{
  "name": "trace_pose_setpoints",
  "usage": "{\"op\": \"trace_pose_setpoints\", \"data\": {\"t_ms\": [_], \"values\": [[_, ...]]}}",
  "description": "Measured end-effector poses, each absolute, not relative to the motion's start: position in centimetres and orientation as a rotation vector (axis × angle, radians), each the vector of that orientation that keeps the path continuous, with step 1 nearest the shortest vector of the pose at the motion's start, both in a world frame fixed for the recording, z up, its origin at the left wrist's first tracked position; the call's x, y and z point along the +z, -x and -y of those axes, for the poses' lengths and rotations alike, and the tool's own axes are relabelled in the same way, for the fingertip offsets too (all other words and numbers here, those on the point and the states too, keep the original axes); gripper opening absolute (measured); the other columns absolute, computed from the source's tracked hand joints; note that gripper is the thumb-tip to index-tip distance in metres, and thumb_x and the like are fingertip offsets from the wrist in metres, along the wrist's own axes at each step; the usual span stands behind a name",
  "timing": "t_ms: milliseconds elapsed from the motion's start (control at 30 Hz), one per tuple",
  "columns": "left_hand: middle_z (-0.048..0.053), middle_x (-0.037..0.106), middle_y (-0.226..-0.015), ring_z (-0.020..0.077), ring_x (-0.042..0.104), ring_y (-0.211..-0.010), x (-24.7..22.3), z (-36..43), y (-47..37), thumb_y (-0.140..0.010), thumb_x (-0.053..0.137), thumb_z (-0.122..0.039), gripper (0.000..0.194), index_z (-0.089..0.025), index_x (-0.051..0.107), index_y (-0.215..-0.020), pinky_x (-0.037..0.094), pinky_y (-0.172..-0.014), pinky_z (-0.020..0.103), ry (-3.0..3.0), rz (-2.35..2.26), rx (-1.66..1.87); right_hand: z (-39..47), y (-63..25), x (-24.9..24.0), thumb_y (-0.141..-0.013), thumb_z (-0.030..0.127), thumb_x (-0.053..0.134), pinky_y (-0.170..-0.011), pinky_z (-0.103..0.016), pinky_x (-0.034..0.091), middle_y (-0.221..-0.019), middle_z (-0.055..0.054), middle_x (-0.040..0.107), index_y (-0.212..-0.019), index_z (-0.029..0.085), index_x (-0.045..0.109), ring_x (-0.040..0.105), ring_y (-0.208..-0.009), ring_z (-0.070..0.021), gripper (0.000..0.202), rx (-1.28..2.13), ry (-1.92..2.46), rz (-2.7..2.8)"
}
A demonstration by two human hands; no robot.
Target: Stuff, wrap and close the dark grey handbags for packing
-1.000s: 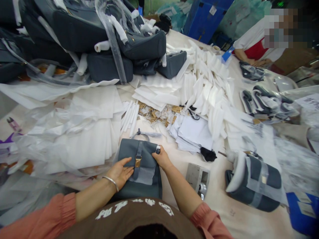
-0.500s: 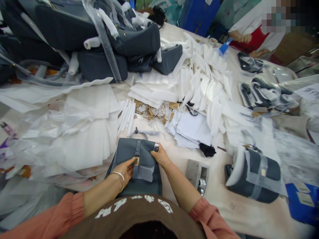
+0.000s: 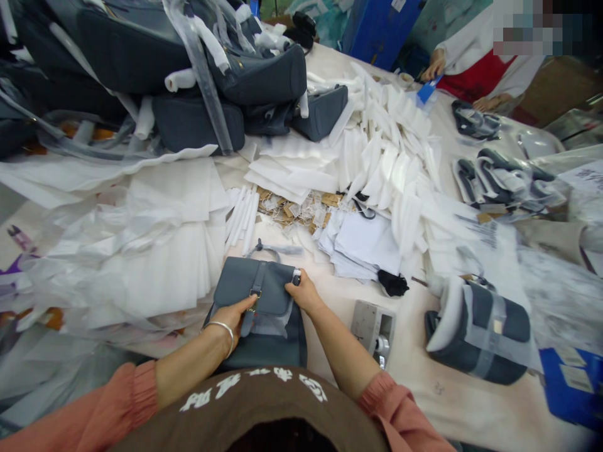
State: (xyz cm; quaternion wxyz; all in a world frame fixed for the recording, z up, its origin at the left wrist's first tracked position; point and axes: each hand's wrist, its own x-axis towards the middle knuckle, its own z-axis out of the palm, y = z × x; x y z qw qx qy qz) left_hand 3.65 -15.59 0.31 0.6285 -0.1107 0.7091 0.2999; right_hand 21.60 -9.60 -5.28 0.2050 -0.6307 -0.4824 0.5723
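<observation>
A dark blue-grey backpack (image 3: 257, 279) with a front flap lies before me on the table. My left hand (image 3: 238, 314) pinches the flap's strap at the gold buckle, thumb on top and the other fingers underneath. The strap's loose end (image 3: 247, 322) angles to the left. Thin translucent film (image 3: 273, 325) shows under the flap's lower edge. At the flap's upper right corner, my right hand (image 3: 303, 292) is closed on the backpack's edge, next to a small white-wrapped piece. A top handle loop (image 3: 264, 250) sticks out beyond the bag.
Stacked foam sheets (image 3: 174, 251) lie left; dark bags (image 3: 198, 69) are piled behind. White cards (image 3: 360, 245), tags (image 3: 306, 210) and a metal block (image 3: 373, 329) surround the bag. A wrapped bag (image 3: 485, 329) stands right. A co-worker's hand (image 3: 436, 66) touches a blue object.
My left hand has shifted slightly down and left, and the strap end has swung left with its gold plate less visible. The flap is tilted differently. My right hand stays put.
</observation>
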Motion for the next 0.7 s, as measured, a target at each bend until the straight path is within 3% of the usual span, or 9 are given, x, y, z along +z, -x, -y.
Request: {"op": "trace_pose_setpoints", "data": {"t_ms": [267,600,700], "values": [[0.005,0.067,-0.065,0.0145,0.062,-0.051,-0.4,15.7,-3.9,-0.072,0.066,-0.013,0.011,-0.009,0.064,-0.082,0.053,-0.05,0.025,0.309,-1.644,0.676,9.7,-21.5,-5.5,-0.064,0.024,0.055,-0.061,-0.026,0.043,-0.07,0.006,0.056,-0.095,0.019,0.052,0.053,-0.062,-0.0139,0.032,1.566,1.763,1.368],[0.004,0.068,-0.071,0.014,0.063,-0.054,-0.5,15.3,-3.4,-0.077,0.063,-0.021,0.013,-0.013,0.065,-0.087,0.047,-0.044,0.021,0.283,-1.61,0.569,9.4,-21.5,-5.3,-0.065,0.027,0.057,-0.067,-0.029,0.045,-0.075,0.003,0.059,-0.1,0.018,0.053,0.056,-0.069,-0.0158,0.036,1.553,1.893,1.372],[0.004,0.068,-0.072,0.0132,0.062,-0.054,-0.4,15.1,-3.3,-0.079,0.061,-0.024,0.014,-0.015,0.065,-0.089,0.044,-0.042,0.02,0.279,-1.608,0.547,9.5,-21.7,-4.2,-0.067,0.031,0.058,-0.072,-0.032,0.047,-0.085,-0.002,0.061,-0.109,0.017,0.051,0.058,-0.077,-0.0184,0.046,1.494,1.962,1.415]]}}
